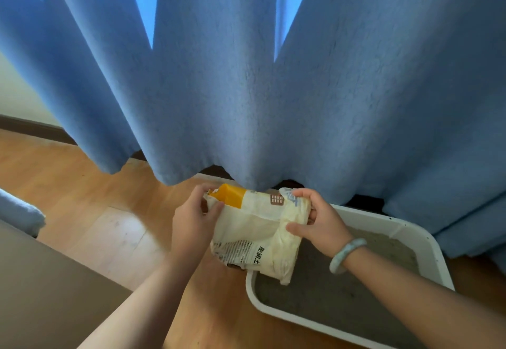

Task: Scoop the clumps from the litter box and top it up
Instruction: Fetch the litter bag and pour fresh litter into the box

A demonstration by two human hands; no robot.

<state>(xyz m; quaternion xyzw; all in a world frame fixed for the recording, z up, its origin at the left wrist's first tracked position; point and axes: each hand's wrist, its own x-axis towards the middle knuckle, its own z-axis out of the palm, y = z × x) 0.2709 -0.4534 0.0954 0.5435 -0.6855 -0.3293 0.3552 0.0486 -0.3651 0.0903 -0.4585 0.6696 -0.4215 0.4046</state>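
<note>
A heavy blue curtain (246, 74) fills the upper part of the view, its folds hanging down to just above a wooden floor (82, 184). The hem drapes just behind the hands and hides the far edge of the litter box (427, 242). A dark skirting board (35, 128) runs along the wall on the left, and a flat brown surface (41, 294) takes up the lower left corner (what it belongs to cannot be told).

The litter box, a white tray with rounded corners, sits on the floor at lower right and holds a level bed of grey litter (342, 302).

A cream bag (254, 233) with an orange patch and printed text is held in the air between both hands, its lower end hanging over the tray's left rim and the litter. The left hand (191, 222) grips the bag's upper left edge, thumb on the front. The right hand (320, 225) clutches the crumpled upper right side, fingers curled over the top and thumb pressed into the front. A pale green bracelet (346, 254) circles the right wrist, above the litter.
</note>
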